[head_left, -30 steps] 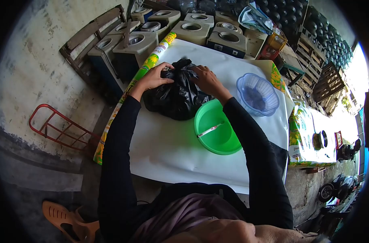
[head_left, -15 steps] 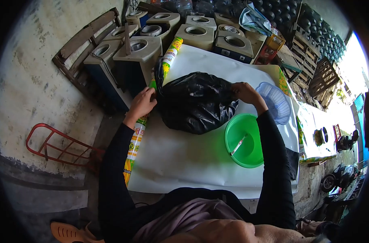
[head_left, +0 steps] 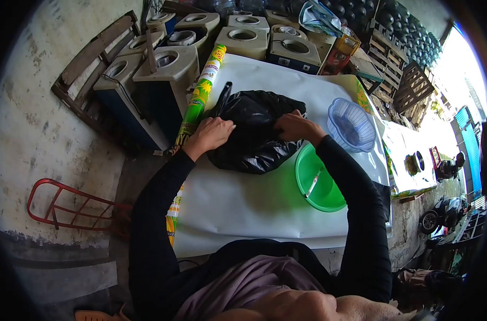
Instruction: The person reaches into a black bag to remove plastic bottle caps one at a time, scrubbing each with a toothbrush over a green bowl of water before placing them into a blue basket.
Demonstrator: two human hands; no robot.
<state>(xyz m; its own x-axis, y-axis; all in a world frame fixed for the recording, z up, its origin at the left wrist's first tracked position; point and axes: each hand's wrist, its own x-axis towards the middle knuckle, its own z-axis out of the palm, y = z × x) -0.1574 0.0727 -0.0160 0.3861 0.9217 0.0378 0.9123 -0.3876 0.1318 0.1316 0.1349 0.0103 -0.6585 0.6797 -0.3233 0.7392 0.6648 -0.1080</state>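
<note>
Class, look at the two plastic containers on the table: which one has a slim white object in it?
The green bowl, partly hidden by the right sleeve; the blue basket shows none.

No whole word can be read with certainty. Red lettering [head_left: 217,55] stands on the curled, glossy plastic sheet edge printed in green, yellow and white [head_left: 202,92], upper centre-left of the frame; more coloured lettering follows farther down that edge, too small and too blurred to make out.
</note>
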